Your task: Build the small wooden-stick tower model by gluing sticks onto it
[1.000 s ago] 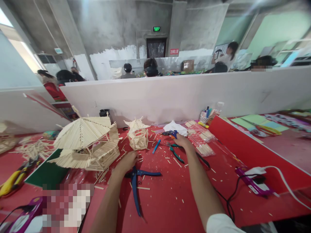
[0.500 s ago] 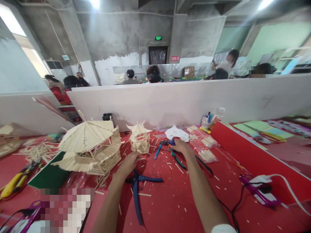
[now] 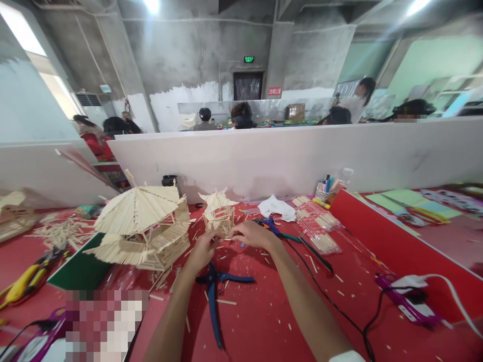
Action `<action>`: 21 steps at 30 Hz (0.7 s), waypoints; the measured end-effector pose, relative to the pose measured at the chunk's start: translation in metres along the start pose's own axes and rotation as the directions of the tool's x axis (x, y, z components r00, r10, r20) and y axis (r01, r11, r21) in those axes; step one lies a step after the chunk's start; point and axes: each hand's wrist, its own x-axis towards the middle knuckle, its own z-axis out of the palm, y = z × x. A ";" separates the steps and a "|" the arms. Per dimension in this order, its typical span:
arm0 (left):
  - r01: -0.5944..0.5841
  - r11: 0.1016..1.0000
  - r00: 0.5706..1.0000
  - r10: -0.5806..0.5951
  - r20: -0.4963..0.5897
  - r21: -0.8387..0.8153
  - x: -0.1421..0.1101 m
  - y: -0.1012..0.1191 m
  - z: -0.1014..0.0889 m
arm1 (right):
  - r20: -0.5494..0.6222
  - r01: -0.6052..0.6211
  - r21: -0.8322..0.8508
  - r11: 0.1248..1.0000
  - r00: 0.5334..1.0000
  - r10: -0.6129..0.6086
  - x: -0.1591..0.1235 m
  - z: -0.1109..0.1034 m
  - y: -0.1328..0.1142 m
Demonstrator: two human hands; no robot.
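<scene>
Small, pale, upturned-cornered stick pavilion (image 3: 218, 202), openwork below, behind half-curled hands (image 3: 206, 248) (image 3: 253, 235), any hold too hidden to tell.

**Red tabletop (image 3: 260, 322) busy along its far side**

A large stick-built pavilion (image 3: 138, 211) stands on the left, overlapping a green panel (image 3: 81, 269) at its nearer side. A smaller pavilion (image 3: 219, 203) stands at the far middle. Loose sticks (image 3: 62, 232) lie heaped at the far left, with yellow-handled pliers (image 3: 24, 285) nearer. In the near middle lies a blue cutter (image 3: 213, 306), its handles spread, among scattered wood offcuts (image 3: 226, 302). Far right of centre sit a crumpled white cloth (image 3: 277, 207), plastic-wrapped stick bundles (image 3: 317, 231) and a pen holder (image 3: 322, 193). Farther right, a red panel (image 3: 400, 256) stands on edge.
</scene>
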 end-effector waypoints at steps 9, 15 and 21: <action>0.022 0.999 0.998 -0.023 -0.054 -0.032 -0.001 0.003 -0.007 | -0.132 -0.023 -0.032 0.999 0.991 0.018 0.005 0.008 -0.009; 0.129 0.988 0.988 -0.135 -0.070 -0.087 0.000 0.005 -0.020 | -0.140 0.045 -0.029 0.999 0.989 -0.048 0.009 0.013 -0.011; 0.147 0.981 0.981 -0.161 -0.108 -0.129 0.000 0.003 -0.029 | -0.234 0.056 -0.050 0.997 0.970 -0.066 0.007 0.009 -0.010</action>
